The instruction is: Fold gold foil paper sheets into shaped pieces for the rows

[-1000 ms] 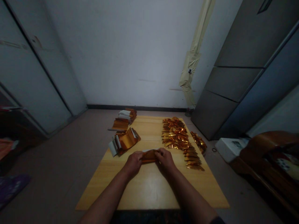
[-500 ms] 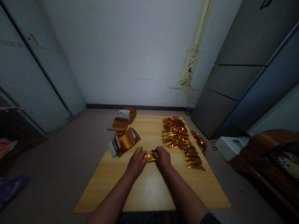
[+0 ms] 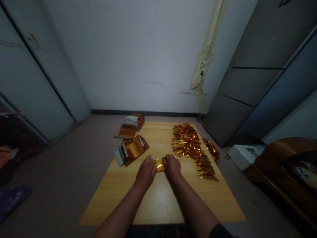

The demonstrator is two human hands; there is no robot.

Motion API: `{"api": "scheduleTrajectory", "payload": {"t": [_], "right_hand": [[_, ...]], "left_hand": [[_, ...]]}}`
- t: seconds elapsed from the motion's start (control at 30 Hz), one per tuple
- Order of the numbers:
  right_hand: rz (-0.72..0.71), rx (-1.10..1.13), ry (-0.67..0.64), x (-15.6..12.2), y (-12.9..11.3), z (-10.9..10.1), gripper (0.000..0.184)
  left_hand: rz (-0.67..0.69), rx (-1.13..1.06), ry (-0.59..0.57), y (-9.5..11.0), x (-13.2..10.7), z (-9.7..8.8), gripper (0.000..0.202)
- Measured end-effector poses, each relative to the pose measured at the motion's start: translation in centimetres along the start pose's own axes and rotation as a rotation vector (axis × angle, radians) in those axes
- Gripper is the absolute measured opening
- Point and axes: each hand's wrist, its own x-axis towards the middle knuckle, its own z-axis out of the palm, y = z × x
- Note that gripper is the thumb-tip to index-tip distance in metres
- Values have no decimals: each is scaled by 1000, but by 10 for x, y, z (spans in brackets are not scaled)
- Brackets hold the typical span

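A small piece of gold foil paper point(image 3: 159, 164) lies on the wooden table point(image 3: 158, 198) between my two hands. My left hand point(image 3: 146, 171) presses on its left end with the fingers laid over it. My right hand point(image 3: 171, 167) is closed on its right end. Most of the foil is hidden under my fingers. The room is dim.
A curled stack of gold and white sheets point(image 3: 131, 149) lies at the left, with another stack point(image 3: 130, 127) behind it. Rows of folded gold pieces point(image 3: 190, 147) run down the right side. A grey cabinet point(image 3: 260, 76) stands at the right, and a wooden chair point(image 3: 284, 162) lies low right.
My hands have drawn closer together over the foil piece, so less of it shows than one second ago. The piles on the table have not moved.
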Motion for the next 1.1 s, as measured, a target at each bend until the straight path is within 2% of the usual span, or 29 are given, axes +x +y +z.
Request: {"api": "scheduleTrajectory", "payload": {"t": [0.47,0.73,0.87,1.0,1.1], "right_hand": [[-8,-77,-15,1,-2,1,24],[10,-34,-16,2,-2,0,19],[23,-26,-18,1,-3,-2,16],[44,-78,24,-2,-2,-1,20],[23,-77,105,-5,2,2,18]], "left_hand": [[25,98,-88,-6,-2,2,17],[-34,55,-98,2,-1,-6,16],[-40,100,-137,9,1,-11,17],[-62,192,-182,18,4,-18,20],[-70,251,-199,21,5,-22,23]]}}
